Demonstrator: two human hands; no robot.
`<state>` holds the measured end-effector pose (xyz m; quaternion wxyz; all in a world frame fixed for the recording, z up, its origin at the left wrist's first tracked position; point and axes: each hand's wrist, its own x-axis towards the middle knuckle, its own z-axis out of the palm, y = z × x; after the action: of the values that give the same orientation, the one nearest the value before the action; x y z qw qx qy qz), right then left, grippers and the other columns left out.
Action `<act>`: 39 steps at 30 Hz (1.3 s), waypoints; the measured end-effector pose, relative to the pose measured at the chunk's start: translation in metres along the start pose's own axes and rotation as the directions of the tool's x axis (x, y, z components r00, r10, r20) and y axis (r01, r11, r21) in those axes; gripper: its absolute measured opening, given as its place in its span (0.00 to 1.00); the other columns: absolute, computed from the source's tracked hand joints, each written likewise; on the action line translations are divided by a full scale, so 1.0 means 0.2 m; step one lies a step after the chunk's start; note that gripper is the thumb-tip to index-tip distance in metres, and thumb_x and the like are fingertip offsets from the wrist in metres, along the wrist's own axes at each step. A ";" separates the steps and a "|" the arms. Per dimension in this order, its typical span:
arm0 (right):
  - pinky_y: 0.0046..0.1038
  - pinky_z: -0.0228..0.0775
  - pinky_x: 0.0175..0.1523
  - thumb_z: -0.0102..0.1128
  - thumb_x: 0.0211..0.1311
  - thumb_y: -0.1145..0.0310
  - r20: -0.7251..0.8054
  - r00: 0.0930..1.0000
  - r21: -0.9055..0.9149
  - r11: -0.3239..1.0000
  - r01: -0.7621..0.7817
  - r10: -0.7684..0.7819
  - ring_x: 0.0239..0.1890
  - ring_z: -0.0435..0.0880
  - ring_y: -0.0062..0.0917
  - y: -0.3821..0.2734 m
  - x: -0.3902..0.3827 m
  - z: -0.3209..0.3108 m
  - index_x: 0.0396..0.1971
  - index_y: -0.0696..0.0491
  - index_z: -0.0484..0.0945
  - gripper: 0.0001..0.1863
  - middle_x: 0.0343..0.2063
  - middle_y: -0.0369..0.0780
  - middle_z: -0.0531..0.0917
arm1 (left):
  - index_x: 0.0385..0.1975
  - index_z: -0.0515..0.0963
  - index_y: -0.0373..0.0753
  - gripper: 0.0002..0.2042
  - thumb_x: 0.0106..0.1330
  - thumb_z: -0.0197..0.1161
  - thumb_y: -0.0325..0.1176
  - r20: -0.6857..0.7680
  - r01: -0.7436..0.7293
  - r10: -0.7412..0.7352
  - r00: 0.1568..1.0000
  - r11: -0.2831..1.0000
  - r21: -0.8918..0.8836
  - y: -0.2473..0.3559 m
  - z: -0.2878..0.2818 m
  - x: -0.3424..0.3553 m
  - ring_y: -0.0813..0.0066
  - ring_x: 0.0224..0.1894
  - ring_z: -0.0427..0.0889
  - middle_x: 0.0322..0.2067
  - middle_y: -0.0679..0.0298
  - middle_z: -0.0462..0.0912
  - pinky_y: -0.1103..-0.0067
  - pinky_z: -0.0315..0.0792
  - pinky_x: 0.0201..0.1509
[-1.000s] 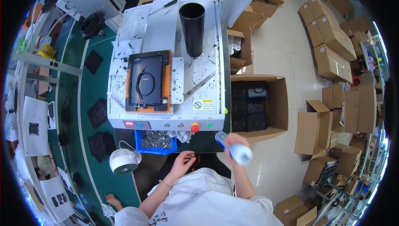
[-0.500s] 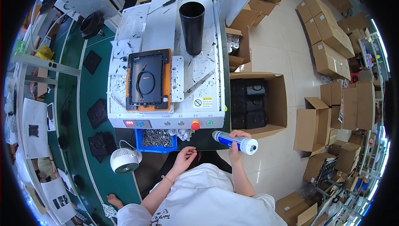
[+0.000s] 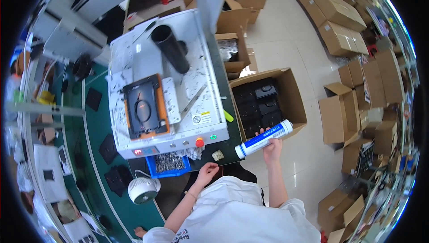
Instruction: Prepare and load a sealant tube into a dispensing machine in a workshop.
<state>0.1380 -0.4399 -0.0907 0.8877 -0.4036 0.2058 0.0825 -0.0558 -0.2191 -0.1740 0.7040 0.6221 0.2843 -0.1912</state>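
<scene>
Since 0.5 s ago, right hand has carried the white-and-blue sealant tube farther right, over the open cardboard box of black parts. Fingers closed around tube; long axis tilted, near-left to far-right. Left hand loose, empty, near blue tray. White machine table far-left; glossy floor, cartons right.
</scene>
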 end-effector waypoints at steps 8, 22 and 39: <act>0.29 0.81 0.33 0.53 0.64 0.55 -0.123 0.750 -0.143 0.736 -0.662 0.650 0.28 0.84 0.31 -0.02 0.19 -0.79 0.48 0.60 0.69 0.24 0.31 0.45 0.82 | 0.41 0.78 0.34 0.09 0.65 0.63 0.31 -0.032 0.090 -0.086 0.996 0.981 0.170 -0.05 0.04 0.06 0.80 0.37 0.81 0.35 0.64 0.83 0.83 0.75 0.43; 0.36 0.74 0.52 0.64 0.47 0.44 0.156 0.765 -0.977 0.211 0.026 0.625 0.47 0.83 0.39 0.43 0.39 -0.82 0.50 0.61 0.76 0.38 0.45 0.53 0.82 | 0.40 0.80 0.34 0.10 0.63 0.66 0.32 -0.146 0.166 -0.114 0.983 0.892 0.421 -0.38 -0.16 -0.17 0.81 0.35 0.80 0.33 0.64 0.84 0.83 0.74 0.41; 0.37 0.68 0.60 0.56 0.62 0.57 0.341 0.864 -0.914 0.347 0.211 0.370 0.56 0.75 0.42 1.01 0.49 -0.66 0.58 0.58 0.69 0.27 0.53 0.53 0.75 | 0.49 0.75 0.32 0.13 0.66 0.61 0.27 -0.128 0.232 -0.196 0.972 0.885 0.403 -0.29 -0.02 -0.25 0.76 0.43 0.81 0.41 0.61 0.83 0.80 0.74 0.50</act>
<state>0.1231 -0.4078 -0.3480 0.5111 -0.7883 -0.0927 0.3299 -0.1302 -0.2283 -0.1874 0.5179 0.7296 0.3333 -0.2973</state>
